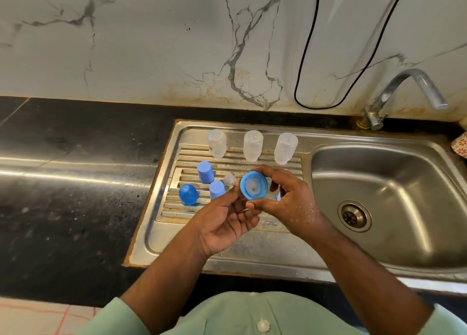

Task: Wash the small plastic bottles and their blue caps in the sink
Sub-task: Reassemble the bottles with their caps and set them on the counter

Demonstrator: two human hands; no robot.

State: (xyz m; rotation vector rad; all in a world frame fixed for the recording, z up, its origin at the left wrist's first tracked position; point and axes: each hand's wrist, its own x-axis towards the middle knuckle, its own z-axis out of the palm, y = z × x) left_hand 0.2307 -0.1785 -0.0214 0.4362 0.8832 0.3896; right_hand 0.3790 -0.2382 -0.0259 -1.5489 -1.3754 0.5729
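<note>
My right hand (pixel 285 203) pinches a round blue cap (pixel 254 188) between thumb and fingers, its open side facing me, above the steel drainboard (pixel 227 243). My left hand (pixel 225 223) lies palm up just below the cap, fingers relaxed, holding nothing. Three clear plastic bottles (pixel 252 146) stand upside down in a row at the back of the drainboard. In front of them on the left are three blue caps (pixel 205 172) and a small clear piece (pixel 229 179). A bit of blue shows behind my right hand.
The sink basin (pixel 379 183) with its drain (pixel 354 215) lies to the right, under a chrome tap (pixel 404 94). Black countertop (pixel 75 183) stretches left. A black cable (pixel 305 56) hangs on the marble wall behind.
</note>
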